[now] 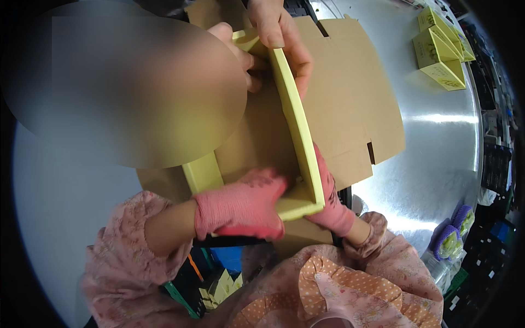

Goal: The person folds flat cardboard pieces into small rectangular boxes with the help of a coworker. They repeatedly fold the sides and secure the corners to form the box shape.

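Head view: yellow box corner (306,200) between pink-gloved hands (240,209) (333,205)

From above, a hand could pass into the middle of the box (301,126), but the co-worker's hands (281,38) stand in the way at the far end and the left hand (240,208) at the near one. The right hand (332,199) bars the outside of the near right corner, while farther right a way runs low over the flat cardboard (350,104) and the table (437,142), bounded by cartons (440,61) far right and netted fruit (451,241) near right. Blurring hides any obstacles on the left.
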The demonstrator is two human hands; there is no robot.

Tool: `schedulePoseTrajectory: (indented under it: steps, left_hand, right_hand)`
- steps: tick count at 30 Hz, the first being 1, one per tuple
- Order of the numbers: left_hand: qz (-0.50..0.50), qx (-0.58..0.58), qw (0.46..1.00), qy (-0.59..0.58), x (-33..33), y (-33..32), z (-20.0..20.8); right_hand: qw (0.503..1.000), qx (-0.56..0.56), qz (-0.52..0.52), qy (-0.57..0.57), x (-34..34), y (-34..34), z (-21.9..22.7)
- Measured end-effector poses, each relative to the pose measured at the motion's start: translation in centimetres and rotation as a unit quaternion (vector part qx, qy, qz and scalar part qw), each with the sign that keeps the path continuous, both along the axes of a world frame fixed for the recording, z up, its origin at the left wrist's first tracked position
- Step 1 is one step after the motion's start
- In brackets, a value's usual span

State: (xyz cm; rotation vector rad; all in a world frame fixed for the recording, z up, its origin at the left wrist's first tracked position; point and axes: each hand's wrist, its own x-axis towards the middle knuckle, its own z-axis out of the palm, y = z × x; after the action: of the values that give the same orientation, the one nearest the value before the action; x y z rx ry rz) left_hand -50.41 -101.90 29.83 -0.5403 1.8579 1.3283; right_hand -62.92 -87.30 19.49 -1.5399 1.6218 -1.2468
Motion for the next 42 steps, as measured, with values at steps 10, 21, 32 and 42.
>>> schedulePoseTrajectory:
  steps: [10,21,32,42]
  left_hand:
    - [-0.06,0.203,0.972,-0.098,-1.4,-2.6,-1.4]
    - [-0.01,0.182,0.979,-0.086,-0.7,-2.3,-2.3]
    - [-0.089,0.085,0.992,-0.001,0.6,-2.5,-3.8]
    - [0.104,-0.545,0.737,0.386,7.4,5.9,3.8]
  right_hand:
    - [0.999,0.01,0.017,0.046,-0.2,-0.6,-0.2]
    - [0.985,0.012,0.134,-0.107,-3.3,-3.0,1.4]
    - [0.937,0.032,-0.086,-0.338,1.1,-5.3,2.6]
    - [0.97,0.098,0.209,-0.076,1.5,-6.5,11.2]
